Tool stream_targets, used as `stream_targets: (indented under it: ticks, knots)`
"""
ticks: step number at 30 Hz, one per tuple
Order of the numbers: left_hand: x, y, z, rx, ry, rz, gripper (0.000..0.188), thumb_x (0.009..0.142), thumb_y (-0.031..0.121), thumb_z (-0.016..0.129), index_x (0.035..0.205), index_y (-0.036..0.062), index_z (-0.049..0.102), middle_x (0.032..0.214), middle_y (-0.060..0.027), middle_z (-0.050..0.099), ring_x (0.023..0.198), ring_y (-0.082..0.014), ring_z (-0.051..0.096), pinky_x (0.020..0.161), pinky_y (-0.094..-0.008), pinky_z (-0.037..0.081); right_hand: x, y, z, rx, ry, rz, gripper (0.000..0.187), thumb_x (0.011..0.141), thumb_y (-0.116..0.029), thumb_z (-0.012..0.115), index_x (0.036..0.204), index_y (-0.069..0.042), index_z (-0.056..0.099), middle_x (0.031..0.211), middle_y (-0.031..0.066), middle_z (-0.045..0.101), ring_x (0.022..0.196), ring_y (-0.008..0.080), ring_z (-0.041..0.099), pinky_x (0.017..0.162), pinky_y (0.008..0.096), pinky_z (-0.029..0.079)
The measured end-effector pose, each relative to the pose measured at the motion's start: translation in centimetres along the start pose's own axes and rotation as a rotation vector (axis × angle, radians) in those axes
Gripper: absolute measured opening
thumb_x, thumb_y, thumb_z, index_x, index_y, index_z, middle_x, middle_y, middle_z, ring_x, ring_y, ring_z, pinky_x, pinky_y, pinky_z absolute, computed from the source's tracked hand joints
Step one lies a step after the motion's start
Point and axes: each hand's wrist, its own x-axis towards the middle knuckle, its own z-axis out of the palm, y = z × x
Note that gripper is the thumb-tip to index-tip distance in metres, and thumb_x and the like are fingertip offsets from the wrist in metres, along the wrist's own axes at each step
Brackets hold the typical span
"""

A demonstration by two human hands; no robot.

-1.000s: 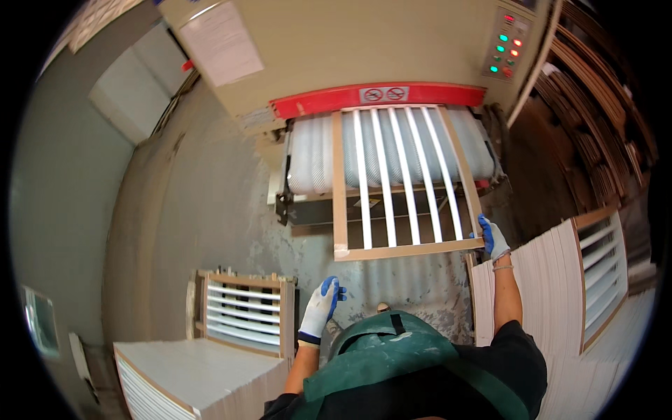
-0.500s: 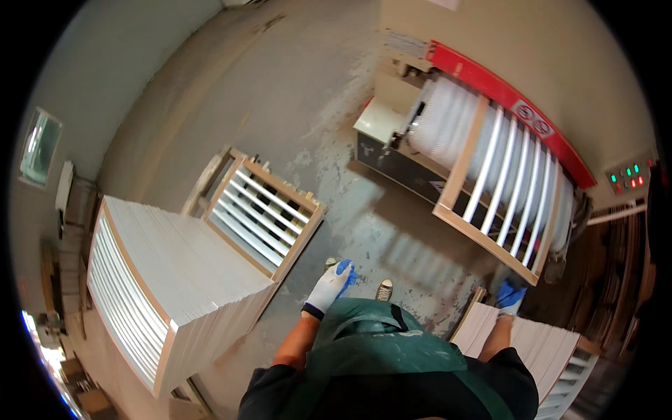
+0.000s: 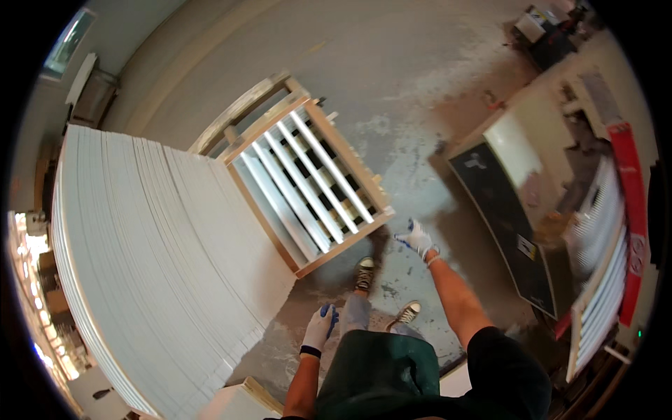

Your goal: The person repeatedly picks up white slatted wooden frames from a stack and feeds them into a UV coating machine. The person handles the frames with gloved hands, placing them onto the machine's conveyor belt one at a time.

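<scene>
My right hand (image 3: 418, 241), in a white glove with blue fingertips, reaches out in front of me. Its fingers are apart with nothing in them, just short of the near right corner of a slatted panel (image 3: 344, 246). That panel has a brown wood-coloured frame and white slats, and it lies flat beside a tall stack of white-edged panels (image 3: 154, 245). Lower down, beside my left thigh, hangs my left hand (image 3: 320, 329) in a similar glove; its fingers are curled together around nothing.
A wooden pallet (image 3: 246, 106) sticks out beyond the slatted panel. To the right stands a machine (image 3: 490, 210) with a dark side and a red guard bar (image 3: 632, 217); another slatted panel (image 3: 596, 297) leans out of it. My shoes (image 3: 364, 274) are on the worn floor.
My view has swung left, toward the stack. My right hand has come away from the panel at the machine and now reaches near the stacked slatted panel. The left hand stays low.
</scene>
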Motion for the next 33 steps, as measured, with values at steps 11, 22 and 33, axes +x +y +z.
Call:
stream_targets:
  ticks: [11,22,33]
  knots:
    - [8.1,-11.3,-3.0,0.077,0.231,-0.078,0.061,0.101,0.052,0.045,0.13,0.0005,0.057,0.128,-0.028,0.058,0.121,-0.043,0.055,0.102,-0.0415,0.044,15.5,-6.7,6.8,-0.309,-0.085,-0.134,0.056,0.077,-0.021,0.076,0.122,-0.002,0.05,0.113,0.0254,0.068,0.107,0.0411,0.067,0.093,0.0449,0.054]
    - [12.1,-3.9,-5.8,-0.627,0.338,-0.162,0.065,0.094,0.048,0.068,0.125,-0.0078,0.056,0.105,-0.0125,0.064,0.088,-0.0204,0.065,0.074,-0.0345,0.056,6.5,-11.6,-7.1,-0.22,-0.13,-0.115,0.064,0.069,-0.028,0.081,0.12,-0.001,0.055,0.12,0.026,0.064,0.118,0.0394,0.06,0.1,0.0423,0.049]
    - [-6.4,1.9,-8.1,-0.121,0.1,0.394,0.036,0.096,0.016,0.066,0.129,0.0041,0.062,0.113,-0.023,0.061,0.101,-0.035,0.064,0.082,-0.041,0.054,-25.9,-17.4,-24.8,-0.18,0.134,-0.02,0.045,0.069,-0.025,0.077,0.101,0.0,0.058,0.096,0.0232,0.066,0.095,0.037,0.066,0.083,0.0428,0.052]
